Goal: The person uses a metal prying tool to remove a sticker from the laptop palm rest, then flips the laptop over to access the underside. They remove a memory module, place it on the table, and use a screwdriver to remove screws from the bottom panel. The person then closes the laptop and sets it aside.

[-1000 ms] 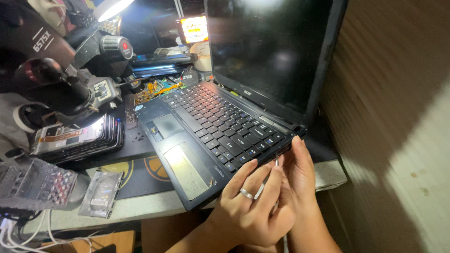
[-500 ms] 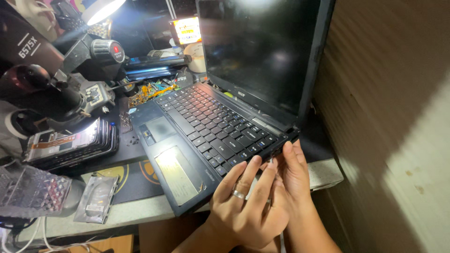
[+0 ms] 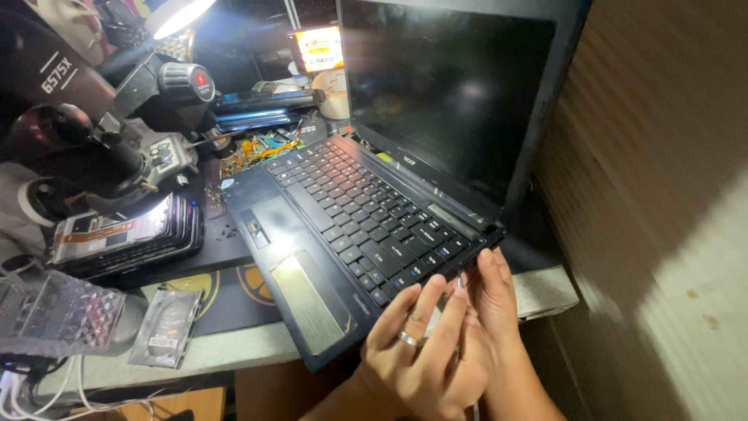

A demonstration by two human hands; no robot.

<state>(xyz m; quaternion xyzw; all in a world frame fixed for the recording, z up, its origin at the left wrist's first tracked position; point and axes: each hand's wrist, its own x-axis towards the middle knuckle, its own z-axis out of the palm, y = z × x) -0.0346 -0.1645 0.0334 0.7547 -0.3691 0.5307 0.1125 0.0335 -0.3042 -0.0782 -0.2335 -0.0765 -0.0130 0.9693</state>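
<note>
Both hands remain at the open dark-blue laptop's [image 3: 351,234] near corner on the desk [image 3: 234,347]; our left hand [image 3: 421,359] and right hand [image 3: 495,312] pinch a thin metal tool [image 3: 460,282], casing unopened.

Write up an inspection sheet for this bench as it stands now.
Surface: pale bench top with a dark mat on it.
Job's things: open dark laptop, screen off, its right front corner overhanging the edge; a thin metal tool sits at that corner.
Clutter: stack of phones, microscope, lamp, clear plastic box, small packet.
Hands: left hand, wearing a ring, and right hand meet at the laptop's corner around the tool.
Cables: white cables at lower left.
Surroundings: brown wall on the right.
</note>
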